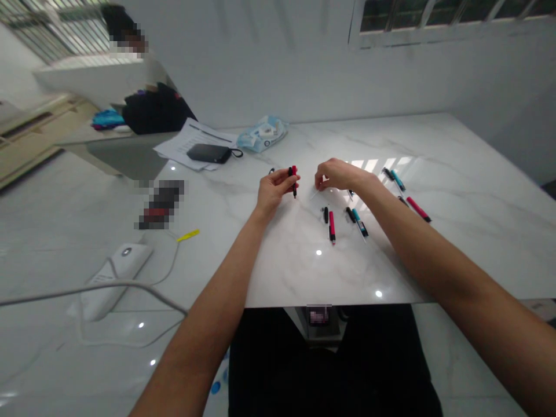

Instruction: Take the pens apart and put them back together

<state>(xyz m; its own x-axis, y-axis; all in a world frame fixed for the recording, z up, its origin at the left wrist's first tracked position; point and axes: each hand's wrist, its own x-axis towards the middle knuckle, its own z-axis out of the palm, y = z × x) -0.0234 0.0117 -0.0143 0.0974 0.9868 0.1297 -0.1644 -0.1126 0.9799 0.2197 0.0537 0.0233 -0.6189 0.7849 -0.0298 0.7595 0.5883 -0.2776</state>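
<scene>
Red-and-black pen [294, 180]: pinched near-upright in the left hand [275, 194], above the marble table [478, 243]
Right hand [341, 175]: curled narrow, right down by the table, can't tell if it's holding anything
Nearby: red pen [332, 227] and teal pen [360, 222] lying just beside it, more pens [407, 194] further right

A black pouch [208, 153] lies on printed papers [179, 146].

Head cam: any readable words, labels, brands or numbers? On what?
Nothing can be read.
Printed sheets: lines too small to read.
Plastic packet: print too small and blurred.
Red-and-black pen in the left hand: no legible marking.
</scene>
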